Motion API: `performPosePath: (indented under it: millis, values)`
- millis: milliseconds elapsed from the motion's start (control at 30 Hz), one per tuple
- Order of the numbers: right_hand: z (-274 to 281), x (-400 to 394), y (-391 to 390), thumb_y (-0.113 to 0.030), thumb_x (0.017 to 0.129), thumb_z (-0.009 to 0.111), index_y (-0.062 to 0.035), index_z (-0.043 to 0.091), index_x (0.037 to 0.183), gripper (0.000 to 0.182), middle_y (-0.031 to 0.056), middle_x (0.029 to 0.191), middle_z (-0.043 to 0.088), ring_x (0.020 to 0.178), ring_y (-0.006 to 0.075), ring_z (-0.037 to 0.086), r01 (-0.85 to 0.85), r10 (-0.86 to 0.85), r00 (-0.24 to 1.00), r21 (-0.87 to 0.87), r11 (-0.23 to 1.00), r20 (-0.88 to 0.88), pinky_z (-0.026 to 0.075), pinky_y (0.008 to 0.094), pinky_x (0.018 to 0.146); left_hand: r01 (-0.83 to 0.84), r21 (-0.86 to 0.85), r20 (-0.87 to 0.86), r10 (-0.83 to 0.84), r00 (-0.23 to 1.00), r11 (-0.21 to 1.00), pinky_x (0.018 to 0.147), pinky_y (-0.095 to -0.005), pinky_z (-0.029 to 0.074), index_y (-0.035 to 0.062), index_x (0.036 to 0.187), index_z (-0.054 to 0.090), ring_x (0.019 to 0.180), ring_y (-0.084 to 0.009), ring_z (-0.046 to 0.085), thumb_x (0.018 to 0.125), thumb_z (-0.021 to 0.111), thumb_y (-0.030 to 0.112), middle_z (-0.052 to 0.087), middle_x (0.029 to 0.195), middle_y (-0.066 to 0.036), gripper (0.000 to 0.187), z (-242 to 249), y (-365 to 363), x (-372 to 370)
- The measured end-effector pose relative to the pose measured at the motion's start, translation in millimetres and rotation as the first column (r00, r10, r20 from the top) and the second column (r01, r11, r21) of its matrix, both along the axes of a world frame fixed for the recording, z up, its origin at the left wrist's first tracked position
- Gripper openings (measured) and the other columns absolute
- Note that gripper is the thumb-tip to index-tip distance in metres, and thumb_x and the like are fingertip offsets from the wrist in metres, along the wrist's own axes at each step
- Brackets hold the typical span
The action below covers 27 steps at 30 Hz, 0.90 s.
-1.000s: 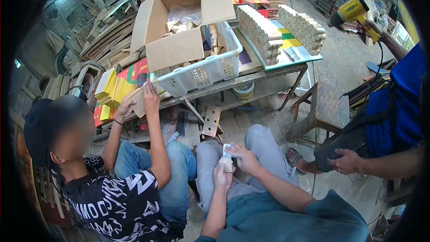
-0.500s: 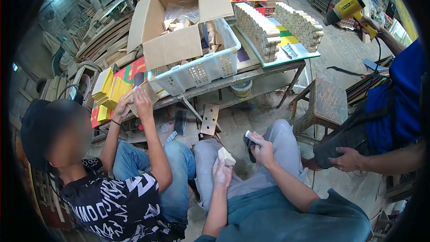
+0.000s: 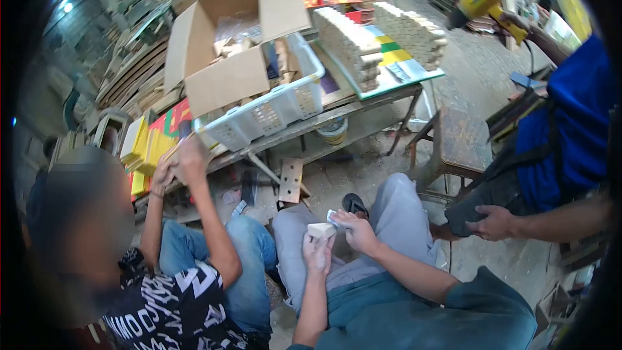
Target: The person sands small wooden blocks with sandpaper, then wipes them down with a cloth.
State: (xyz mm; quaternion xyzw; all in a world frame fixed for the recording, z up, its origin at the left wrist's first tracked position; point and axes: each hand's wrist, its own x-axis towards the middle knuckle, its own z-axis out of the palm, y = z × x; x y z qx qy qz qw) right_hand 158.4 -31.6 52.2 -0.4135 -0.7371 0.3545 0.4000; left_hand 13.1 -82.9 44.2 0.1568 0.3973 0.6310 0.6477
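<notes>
My left hand (image 3: 318,253) is closed around a pale wooden block (image 3: 321,229), held up above my lap with its top face showing. Close to the block's right side is my right hand (image 3: 360,233), its fingers pressed on a small white folded sheet (image 3: 332,216) that looks like sandpaper. The sheet sits right at the block's upper right corner. Behind my hands, a dark sandal (image 3: 354,204) shows on a foot.
On the bench ahead stand a white plastic crate (image 3: 259,115) with an open cardboard box (image 3: 228,70), and stacked wooden pieces (image 3: 353,45). A person at left handles wood beside yellow boards (image 3: 155,149). At right, another holds a yellow heat gun (image 3: 479,4) near a stool (image 3: 462,142).
My right hand has moved left with the white sheet, up to the block. My left hand has turned the block to lie more level. The whole view has shifted slightly.
</notes>
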Motion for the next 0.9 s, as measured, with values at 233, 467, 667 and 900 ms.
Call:
performPosePath:
  millis: [233,467,667,900]
  values:
    - [31.2,-30.2,-18.9,0.009,0.073,0.050,-0.0094,0.062,0.118,0.050,0.0153,0.120,0.060,0.115,0.0340,0.054,0.012,-0.002,0.997,0.136,0.991,-0.074,0.042,0.0389,0.100,-0.181,0.046,-0.023,0.183,0.983,0.982,0.094,-0.0415,0.051,0.0026,0.118,0.041,0.111,-0.0274,0.057,0.087,0.061,-0.002,0.053,0.120,-0.015,0.037,-12.8,-5.3,-6.0]
    - [6.5,-15.2,5.8,0.011,0.071,0.052,-0.0085,0.060,0.122,0.055,0.0153,0.131,0.054,0.126,0.0324,0.047,0.232,-0.237,0.967,0.064,0.971,0.093,0.033,0.0439,0.109,-0.149,0.099,0.067,0.143,0.987,0.984,0.095,-0.0437,0.050,0.0022,0.120,0.038,0.107,-0.0274,0.057,0.088,0.060,-0.001,0.052,0.119,-0.015,0.039,15.9,-4.5,-6.4]
    - [11.9,-25.9,-15.5,0.012,0.072,0.050,-0.0092,0.060,0.123,0.056,0.0128,0.130,0.055,0.127,0.0311,0.047,0.038,-0.036,0.999,0.075,0.996,-0.021,0.031,0.0446,0.110,-0.131,0.107,-0.013,0.133,0.991,0.986,0.094,-0.0457,0.051,0.0025,0.116,0.039,0.111,-0.0292,0.056,0.086,0.062,-0.002,0.052,0.120,-0.016,0.038,0.8,-4.7,-1.5]
    - [35.5,-21.2,-18.5,0.010,0.070,0.054,-0.0092,0.063,0.119,0.052,0.0121,0.131,0.055,0.125,0.0299,0.049,-0.024,0.011,0.998,0.226,0.974,0.058,0.038,0.0395,0.104,-0.101,0.110,-0.272,0.128,0.954,0.989,0.100,-0.0504,0.047,-0.0007,0.113,0.039,0.111,-0.0307,0.056,0.087,0.060,-0.003,0.052,0.119,-0.018,0.034,-26.1,-1.1,-1.3]
